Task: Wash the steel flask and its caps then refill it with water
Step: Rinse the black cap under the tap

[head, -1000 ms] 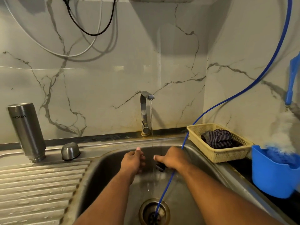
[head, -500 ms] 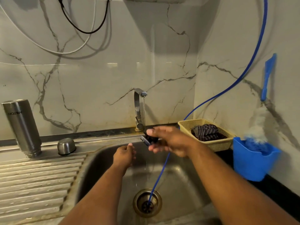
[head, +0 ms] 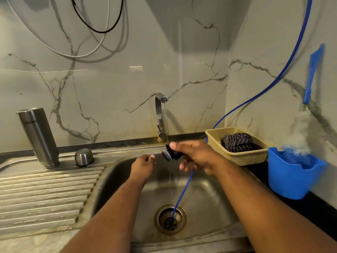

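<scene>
Marble-backed steel sink [head: 113,172]. Right hand [head: 197,156] pinching dark inner cap [head: 171,153] near back edge: likely light, wet, slippery; gripping rim best. Left hand [head: 143,166] hanging loose, empty.

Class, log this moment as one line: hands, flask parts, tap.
right hand: holds dark cap | left hand: empty | flask: inverted on drainboard | steel cap: beside flask | tap: running

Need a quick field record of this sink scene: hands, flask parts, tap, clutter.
left hand: over the sink, holds nothing
right hand: grips dark inner cap above the sink
flask: neck down on the drainboard, far left
steel cap: dome up, right of flask, apart from it
tap: thin stream running
blue hose: runs down into the drain
basket: striped cloth inside, right of sink
</scene>
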